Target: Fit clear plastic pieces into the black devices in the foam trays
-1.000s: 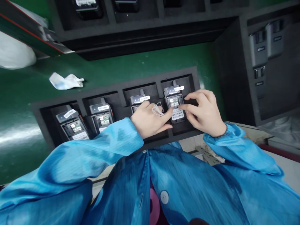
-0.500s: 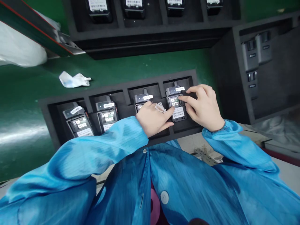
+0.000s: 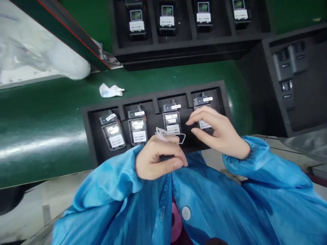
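Observation:
My left hand (image 3: pixel 160 157) is curled palm-down in front of the black foam tray (image 3: pixel 92 149), holding several thin white rectangular loops (image 3: pixel 166 135) that stick out over its knuckles. My right hand (image 3: pixel 217 132) hovers over the tray's right end, with thumb and fingers apart and nothing visible between them. It partly covers the rightmost handheld radio (image 3: pixel 204 124). Left of it lie three more: one just beyond the loops (image 3: pixel 172 119), one in the middle left (image 3: pixel 138 126), and one at the far left (image 3: pixel 112 132). All lie back-up with open compartments and white barcode labels.
A second black foam tray (image 3: pixel 178 45) with several devices stands behind. To the right, a deep black foam box (image 3: pixel 265 85) holds grey battery-like packs (image 3: pixel 283 66). A crumpled white wrapper (image 3: pixel 111 91) lies on the green mat (image 3: pixel 51 112). A red-edged rail (image 3: pixel 74 30) juts in at upper left.
My left hand has drawn back from the radios toward my body, the white loops with it. My right hand has lifted off the rightmost radio's compartment. The view has shifted.

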Available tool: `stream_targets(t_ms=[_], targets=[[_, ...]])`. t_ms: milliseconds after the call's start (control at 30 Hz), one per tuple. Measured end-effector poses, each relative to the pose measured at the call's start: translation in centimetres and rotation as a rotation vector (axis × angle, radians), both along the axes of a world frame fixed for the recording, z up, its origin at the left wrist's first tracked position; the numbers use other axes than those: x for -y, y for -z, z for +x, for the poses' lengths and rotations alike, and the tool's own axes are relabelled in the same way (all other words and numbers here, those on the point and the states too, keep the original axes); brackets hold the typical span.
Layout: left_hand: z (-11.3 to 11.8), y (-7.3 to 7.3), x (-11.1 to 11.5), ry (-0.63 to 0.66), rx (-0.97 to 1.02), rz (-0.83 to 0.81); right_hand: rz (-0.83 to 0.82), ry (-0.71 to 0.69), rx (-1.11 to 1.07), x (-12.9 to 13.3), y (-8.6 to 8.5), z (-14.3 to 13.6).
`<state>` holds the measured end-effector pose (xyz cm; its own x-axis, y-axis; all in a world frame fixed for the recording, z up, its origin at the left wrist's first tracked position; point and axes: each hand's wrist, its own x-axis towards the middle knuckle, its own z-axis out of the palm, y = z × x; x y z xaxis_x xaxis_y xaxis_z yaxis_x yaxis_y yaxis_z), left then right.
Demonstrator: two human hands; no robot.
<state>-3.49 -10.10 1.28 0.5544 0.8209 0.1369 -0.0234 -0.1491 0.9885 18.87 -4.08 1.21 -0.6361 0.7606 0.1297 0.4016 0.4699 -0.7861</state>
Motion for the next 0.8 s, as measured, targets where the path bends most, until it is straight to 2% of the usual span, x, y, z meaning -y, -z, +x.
stream_targets(t_ms=[100,200,267,333,433,600,733,800], targets=[[-0.9,-0.2,1.8,-0.096,0.010,-0.065,-0.128,-0.112,-0.067,0.7,-0.5,-2.7],[-1.5,0.4,2.9,-0.123,-0.042,-0.086,-0.153,-0.149,-0.094,1.5,-1.0,-4.1],[-2.0,1.0,3.1,-0.097,-0.042,-0.059,-0.078,-0.123,-0.087,1.4,-1.2,-4.1],[-2.5,1.4,3.2,-0.099,-0.008,-0.022,0.105,-0.023,-0.038,0.3,-1.1,-3.5],[-3.3,1.9,3.3,-0.178,0.041,-0.016,0.335,0.138,0.157,-3.6,0.2,-2.5],[-3.8,2.4,3.8,-0.262,0.059,-0.042,0.257,0.076,0.490,-12.1,4.0,-3.0],[-4.2,2.7,4.4,-0.323,0.037,-0.002,0.206,0.222,0.668,-16.5,6.0,-5.1],[-4.5,2.9,4.7,-0.329,-0.094,0.087,0.232,0.257,0.693,-18.0,6.5,-5.8]])
